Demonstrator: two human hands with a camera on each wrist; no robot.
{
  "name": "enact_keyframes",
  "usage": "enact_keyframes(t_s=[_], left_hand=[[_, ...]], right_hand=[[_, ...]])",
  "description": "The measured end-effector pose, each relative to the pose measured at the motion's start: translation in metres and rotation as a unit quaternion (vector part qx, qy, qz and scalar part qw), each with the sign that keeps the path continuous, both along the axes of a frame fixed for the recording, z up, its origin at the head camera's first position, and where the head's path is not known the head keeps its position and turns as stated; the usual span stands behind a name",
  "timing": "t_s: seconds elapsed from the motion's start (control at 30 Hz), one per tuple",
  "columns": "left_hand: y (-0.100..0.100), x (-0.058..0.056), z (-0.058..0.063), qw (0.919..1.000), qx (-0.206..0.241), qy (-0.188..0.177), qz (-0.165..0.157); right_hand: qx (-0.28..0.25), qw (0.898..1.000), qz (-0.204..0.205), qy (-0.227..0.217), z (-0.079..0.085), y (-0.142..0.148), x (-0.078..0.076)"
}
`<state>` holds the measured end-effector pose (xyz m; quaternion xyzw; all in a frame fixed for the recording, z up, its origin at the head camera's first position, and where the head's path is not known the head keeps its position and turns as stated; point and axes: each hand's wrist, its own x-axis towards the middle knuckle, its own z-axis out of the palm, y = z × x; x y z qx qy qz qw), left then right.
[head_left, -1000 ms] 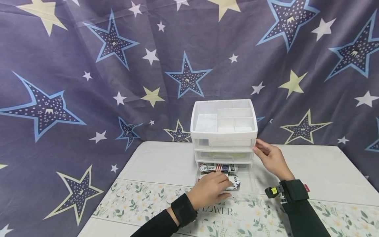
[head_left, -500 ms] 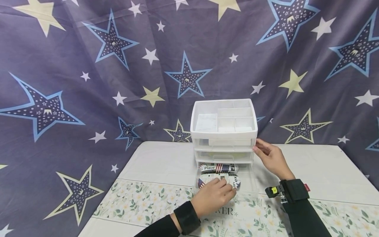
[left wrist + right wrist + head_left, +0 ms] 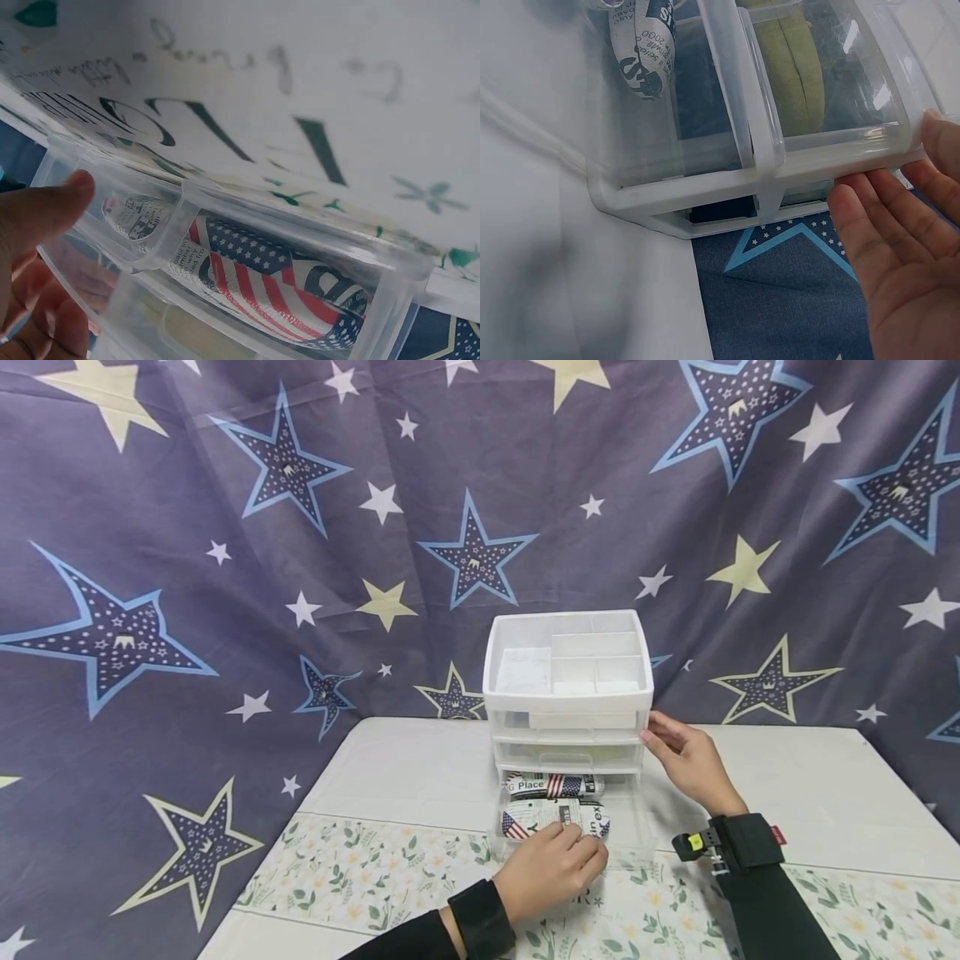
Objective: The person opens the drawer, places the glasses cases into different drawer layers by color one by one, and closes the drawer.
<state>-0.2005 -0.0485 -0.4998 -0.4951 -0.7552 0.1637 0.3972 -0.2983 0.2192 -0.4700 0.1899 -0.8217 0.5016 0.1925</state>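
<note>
A white tabletop drawer unit point(image 3: 567, 703) stands on the table, its clear bottom drawer point(image 3: 628, 827) pulled out. Inside that drawer lie two soft rolls: a rear newspaper-and-flag-print roll point(image 3: 553, 786) and a fatter front printed roll point(image 3: 558, 817). My left hand point(image 3: 553, 870) is at the drawer's front with bent fingers; in the left wrist view its thumb point(image 3: 75, 196) lies against the front panel, the other fingers around the rim. My right hand point(image 3: 693, 768) holds the unit's right side, thumb at the front edge and fingers along the side wall point(image 3: 810, 165).
An olive-green item point(image 3: 791, 71) shows through a closed upper drawer. The unit's top tray point(image 3: 525, 670) has several compartments. A floral runner point(image 3: 352, 868) crosses the white table point(image 3: 420, 768), and a star-patterned curtain point(image 3: 352, 668) hangs behind.
My left hand has drawn back from over the front roll to the drawer's front edge, uncovering more of the roll. The right hand keeps its place on the unit's side.
</note>
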Motion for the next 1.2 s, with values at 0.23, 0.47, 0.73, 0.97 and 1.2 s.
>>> enact_keyframes(t_s=[0.23,0.47,0.73,0.97,1.2], left_hand=[[0.0030,0.0025,-0.0037,0.9995,-0.005,-0.001,0.031],[0.0047,0.0047,-0.0021,0.9983,-0.018,-0.021,0.051],[0.0053,0.0042,0.0011,0.9982,-0.037,-0.006,0.047],[0.0042,0.0019,0.0011,0.9981,-0.045,-0.009,0.040],[0.0038,-0.0013,-0.0013,0.9989,-0.036,-0.008,0.030]], right_hand=[[0.001,1.000,0.000,-0.001,-0.0006,-0.0006,0.0000],[-0.005,1.000,0.003,-0.001,-0.0003,-0.0002,0.0005],[-0.001,1.000,0.001,-0.002,-0.0014,0.0007,-0.0020],[-0.002,1.000,0.004,-0.003,-0.0035,0.0018,-0.0028],[0.000,1.000,0.004,-0.001,-0.0037,0.0021,-0.0027]])
